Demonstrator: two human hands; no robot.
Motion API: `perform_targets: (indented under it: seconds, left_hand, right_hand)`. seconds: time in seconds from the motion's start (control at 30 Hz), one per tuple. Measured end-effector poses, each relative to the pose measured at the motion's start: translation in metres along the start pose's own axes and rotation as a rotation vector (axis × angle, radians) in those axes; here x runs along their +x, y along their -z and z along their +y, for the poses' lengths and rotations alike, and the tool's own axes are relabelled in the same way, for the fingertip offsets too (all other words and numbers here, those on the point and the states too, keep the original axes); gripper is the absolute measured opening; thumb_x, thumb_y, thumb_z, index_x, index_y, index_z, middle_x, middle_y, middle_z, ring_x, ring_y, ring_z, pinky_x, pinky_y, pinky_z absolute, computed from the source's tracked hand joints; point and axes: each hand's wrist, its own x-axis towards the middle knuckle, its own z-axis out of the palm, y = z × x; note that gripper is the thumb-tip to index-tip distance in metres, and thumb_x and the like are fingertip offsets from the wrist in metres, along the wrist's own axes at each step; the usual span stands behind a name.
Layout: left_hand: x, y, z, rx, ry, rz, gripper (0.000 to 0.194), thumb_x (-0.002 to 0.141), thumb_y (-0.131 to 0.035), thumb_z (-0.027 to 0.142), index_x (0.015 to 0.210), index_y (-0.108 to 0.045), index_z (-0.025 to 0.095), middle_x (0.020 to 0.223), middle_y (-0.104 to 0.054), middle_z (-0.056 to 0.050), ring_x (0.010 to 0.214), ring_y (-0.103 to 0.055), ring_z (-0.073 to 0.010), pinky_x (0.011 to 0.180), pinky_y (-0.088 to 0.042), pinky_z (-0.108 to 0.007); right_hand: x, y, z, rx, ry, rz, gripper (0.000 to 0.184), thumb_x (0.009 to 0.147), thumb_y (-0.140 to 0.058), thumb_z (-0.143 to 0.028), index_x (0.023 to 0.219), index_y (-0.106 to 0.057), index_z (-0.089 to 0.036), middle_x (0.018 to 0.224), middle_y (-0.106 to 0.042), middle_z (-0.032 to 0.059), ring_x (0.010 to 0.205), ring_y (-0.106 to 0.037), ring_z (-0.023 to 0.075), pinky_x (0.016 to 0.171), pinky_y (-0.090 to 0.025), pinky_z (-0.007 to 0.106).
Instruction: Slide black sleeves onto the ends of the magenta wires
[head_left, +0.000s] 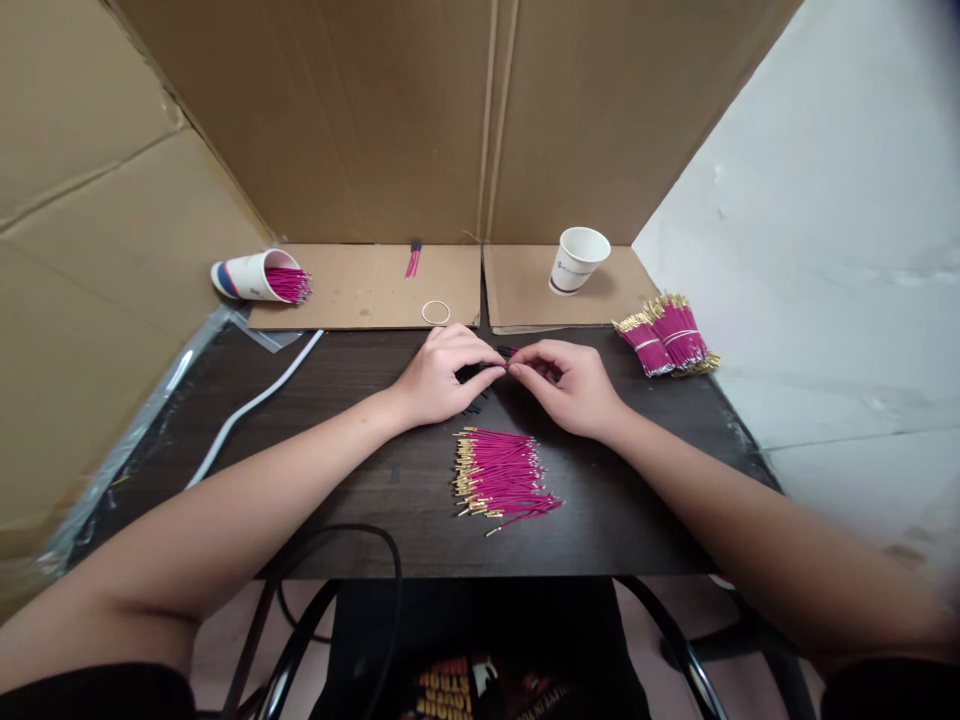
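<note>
From where I sit, far off, I look down at a dark table (600, 510). My landmark is the flat pile of pink wires (502, 475), with gold tips on its left side and silver tips on its right.

Just past the pile are my two hands, almost touching. My left hand (450, 370) is past the pile and a bit to its left. Its thumb and pointing finger pinch a thin pinkish bit (508, 365). My right hand (570, 385) is past the pile and a bit to its right, and its thumb and pointing finger pinch the same bit. The fingertips hide most of it, so I cannot tell what shape it has. The other fingers are curled in, and I cannot tell if they hold anything.

Small black pieces (472, 407) lie between the pile and my left hand. To the right of the pile, and farther back, are tied pink bundles (667, 337). Well past the pile on the left, a paper cup (247, 276) lies on its side with pink wires (289, 284) poking out. Well past it on the right, a white cup (577, 262) stands upright.
</note>
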Motion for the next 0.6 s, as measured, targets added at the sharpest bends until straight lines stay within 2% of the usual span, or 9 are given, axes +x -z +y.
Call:
perform_targets:
  seconds: [0.23,0.6]
  left_hand:
    - [0.0001,0.0006,0.0017,0.002,0.022,0.018,0.013,0.108,-0.072,0.025,0.099,-0.081,0.022,0.099,-0.086,-0.003,0.096,-0.076,-0.0243,0.101,-0.055,-0.046]
    - [-0.0007,0.0007,-0.0013,0.008,0.049,0.014,0.014,0.108,-0.069,0.025,0.1,-0.08,0.021,0.101,-0.086,-0.006,0.096,-0.076,-0.0258,0.101,-0.057,-0.048]
  right_hand:
    - [0.0005,0.0007,-0.0014,0.026,-0.012,0.009,0.011,0.101,-0.078,-0.031,0.097,-0.08,-0.021,0.081,-0.075,0.0032,0.064,-0.059,0.0159,0.06,-0.048,0.032]
    - [0.0,0.0011,0.0011,0.011,0.015,0.022,0.008,0.101,-0.078,-0.029,0.098,-0.077,-0.021,0.082,-0.074,0.0026,0.063,-0.058,0.0155,0.06,-0.047,0.032]
